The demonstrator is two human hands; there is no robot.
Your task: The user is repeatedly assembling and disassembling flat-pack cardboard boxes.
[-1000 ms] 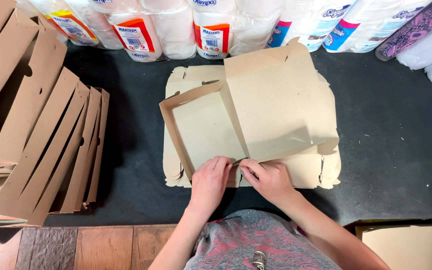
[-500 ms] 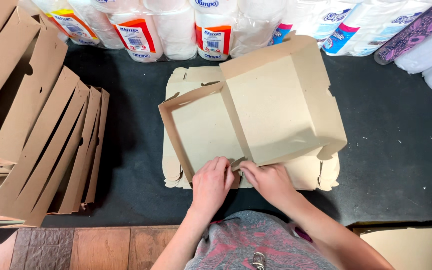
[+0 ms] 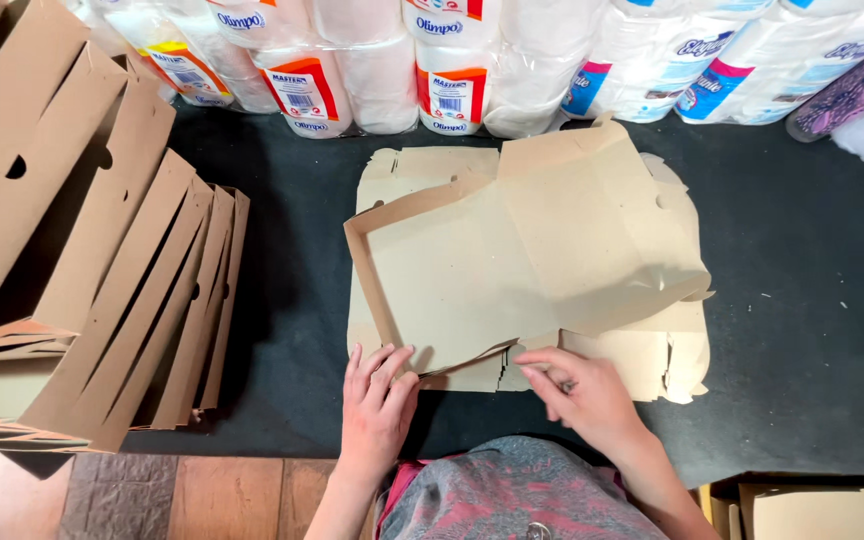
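A half-folded brown cardboard box [image 3: 512, 255] lies on a stack of flat cardboard blanks [image 3: 652, 360] on the black table [image 3: 802, 300]. Its left and near walls are raised; the lid panel lies open to the right. My left hand [image 3: 377, 405] rests flat with fingers spread at the box's near left corner. My right hand [image 3: 577, 390] has its fingers bent on the near edge of the blanks, just right of the box's front wall. Neither hand clearly grips anything.
A row of folded cardboard boxes [image 3: 102, 290] leans on the left. Wrapped paper-roll packs [image 3: 452, 60] line the far edge. Another cardboard piece [image 3: 822, 510] sits at the lower right, and a wooden surface [image 3: 202, 495] shows at the lower left.
My hands have moved apart from the middle of the box's front edge. The lid panel has swung down flatter to the right.
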